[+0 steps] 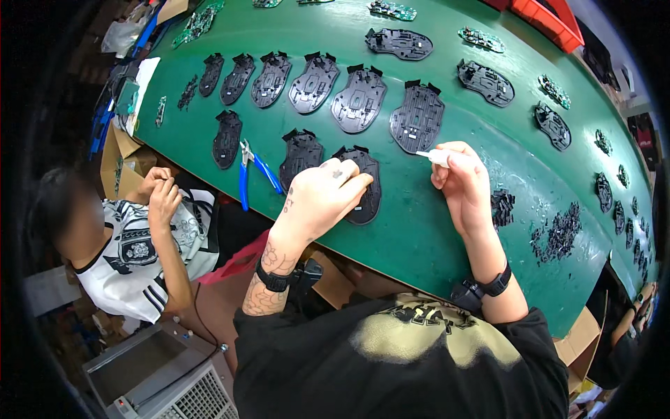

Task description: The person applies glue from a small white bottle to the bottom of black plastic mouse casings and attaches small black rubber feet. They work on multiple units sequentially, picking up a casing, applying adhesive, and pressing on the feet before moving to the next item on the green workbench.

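My left hand [322,199] is closed, its fingertips pinched over a black plastic mouse base [368,202] near the table's front edge. What the fingers hold, if anything, is hidden. Another black mouse base [300,155] lies just behind that hand. My right hand [462,183] grips a small white dropper bottle [438,157], its thin nozzle pointing left. Just beyond the nozzle tip sits a further mouse base [417,119]. Blue-handled cutting pliers [257,173] lie left of my left hand, jaws away from me.
Rows of similar mouse bases [314,84] and green circuit boards [481,40] cover the green table [447,258]. Small black parts [557,232] are heaped at right. A red bin [548,22] stands far right. A co-worker [150,230] sits at left, hands raised by the table edge.
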Available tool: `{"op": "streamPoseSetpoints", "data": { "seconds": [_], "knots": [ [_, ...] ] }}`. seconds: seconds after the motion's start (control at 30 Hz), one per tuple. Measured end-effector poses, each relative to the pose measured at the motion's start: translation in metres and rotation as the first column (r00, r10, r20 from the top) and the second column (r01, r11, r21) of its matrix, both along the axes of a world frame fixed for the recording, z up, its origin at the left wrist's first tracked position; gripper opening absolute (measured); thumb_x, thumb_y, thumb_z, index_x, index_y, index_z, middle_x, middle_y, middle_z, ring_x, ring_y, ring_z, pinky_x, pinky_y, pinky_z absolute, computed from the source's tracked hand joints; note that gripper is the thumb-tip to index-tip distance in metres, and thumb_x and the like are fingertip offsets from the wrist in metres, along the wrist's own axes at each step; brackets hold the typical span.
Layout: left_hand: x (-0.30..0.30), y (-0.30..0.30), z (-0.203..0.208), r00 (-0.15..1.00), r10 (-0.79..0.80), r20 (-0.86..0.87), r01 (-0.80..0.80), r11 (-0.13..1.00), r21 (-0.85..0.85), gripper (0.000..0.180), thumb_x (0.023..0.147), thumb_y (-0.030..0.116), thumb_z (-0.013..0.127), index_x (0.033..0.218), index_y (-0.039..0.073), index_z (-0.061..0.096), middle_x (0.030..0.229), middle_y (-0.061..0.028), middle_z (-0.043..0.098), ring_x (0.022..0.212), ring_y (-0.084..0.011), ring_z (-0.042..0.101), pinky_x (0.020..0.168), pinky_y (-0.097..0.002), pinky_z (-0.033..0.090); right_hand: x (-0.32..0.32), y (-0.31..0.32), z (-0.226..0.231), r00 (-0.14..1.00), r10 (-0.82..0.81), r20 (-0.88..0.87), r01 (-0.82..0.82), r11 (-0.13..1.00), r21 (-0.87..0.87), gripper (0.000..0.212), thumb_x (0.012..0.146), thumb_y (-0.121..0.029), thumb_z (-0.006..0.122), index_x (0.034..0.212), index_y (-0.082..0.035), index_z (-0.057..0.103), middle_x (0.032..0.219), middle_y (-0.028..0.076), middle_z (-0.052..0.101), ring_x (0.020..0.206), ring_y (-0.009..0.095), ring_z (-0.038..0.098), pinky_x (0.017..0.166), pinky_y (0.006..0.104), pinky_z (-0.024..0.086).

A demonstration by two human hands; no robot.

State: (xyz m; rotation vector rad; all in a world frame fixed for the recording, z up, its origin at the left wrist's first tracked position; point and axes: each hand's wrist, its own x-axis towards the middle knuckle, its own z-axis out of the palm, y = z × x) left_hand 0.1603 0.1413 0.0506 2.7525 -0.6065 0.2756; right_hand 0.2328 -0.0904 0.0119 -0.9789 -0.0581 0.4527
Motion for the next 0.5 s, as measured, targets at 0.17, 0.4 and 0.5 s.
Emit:
{"op": "streamPoseSetpoints", "data": {
  "seconds": [0.17, 0.4, 0.5],
  "knots": [
    [-0.003, -0.009, 0.001, 0.999, 0.002, -0.041, -0.002, 1.0, 0.008, 0.023, 0.072, 0.016, 0.075, 0.093, 0.01, 0.067, 0.083, -0.0019, 0.059, 0.073, -0.0197, 0.059, 0.061, -0.032, 0.051, 0.001, -0.001, -0.001, 1.0, -0.003, 0.009, 0.003, 1.0, 0.003, 0.022, 0.091, -0.017, 0.06, 0.106, -0.001, 0.06, 0.078, 0.001, 0.058, 0.068, 0.006, 0.049, 0.062, 0.02, 0.039],
    [-0.017, -0.02, -0.011, 0.967, 0.204, -0.155, -0.233, 0.952, -0.199, 0.026, 0.075, 0.018, 0.075, 0.097, 0.008, 0.065, 0.086, -0.0047, 0.063, 0.081, -0.0227, 0.062, 0.069, -0.0333, 0.052, 0.001, -0.001, -0.002, 1.0, -0.003, 0.0, 0.003, 1.0, 0.017, 0.022, 0.091, -0.016, 0.06, 0.106, -0.001, 0.06, 0.079, 0.0, 0.058, 0.068, 0.005, 0.049, 0.062, 0.02, 0.039],
    [-0.018, -0.022, -0.006, 0.942, 0.275, -0.192, -0.309, 0.935, -0.174, 0.027, 0.075, 0.018, 0.075, 0.098, 0.008, 0.066, 0.086, -0.0048, 0.063, 0.082, -0.0224, 0.062, 0.07, -0.0341, 0.051, 0.001, -0.001, -0.001, 1.0, 0.0, -0.001, 0.0, 1.0, 0.021, 0.021, 0.091, -0.016, 0.06, 0.106, -0.001, 0.06, 0.079, 0.0, 0.058, 0.068, 0.005, 0.049, 0.062, 0.02, 0.039]
  ]
}}
